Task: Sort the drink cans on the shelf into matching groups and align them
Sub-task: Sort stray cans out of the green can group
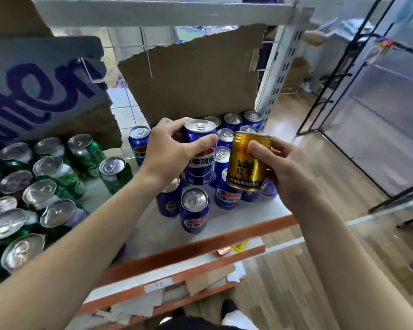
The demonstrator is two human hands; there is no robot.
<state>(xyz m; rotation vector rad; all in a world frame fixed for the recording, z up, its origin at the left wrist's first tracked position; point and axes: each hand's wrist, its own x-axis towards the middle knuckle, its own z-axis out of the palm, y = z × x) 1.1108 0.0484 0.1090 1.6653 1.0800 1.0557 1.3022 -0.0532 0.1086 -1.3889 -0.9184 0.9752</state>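
Observation:
My left hand (pixel 169 148) grips a blue Pepsi can (pixel 200 160), lifted above the other cans. My right hand (pixel 286 170) holds a gold Red Bull can (pixel 247 163) beside it, also raised above the shelf. Several more blue Pepsi cans (pixel 194 210) stand on the white shelf (pixel 248 215) on the right side, some hidden behind the held cans. Several green cans (pixel 57 172) crowd the left part of the shelf.
A torn cardboard sheet (pixel 196 77) stands at the back of the shelf. A cardboard box with blue lettering (pixel 41 89) hangs over the green cans. The shelf's orange front edge (pixel 200 246) runs below. A black metal rack (pixel 343 79) stands at right on the wooden floor.

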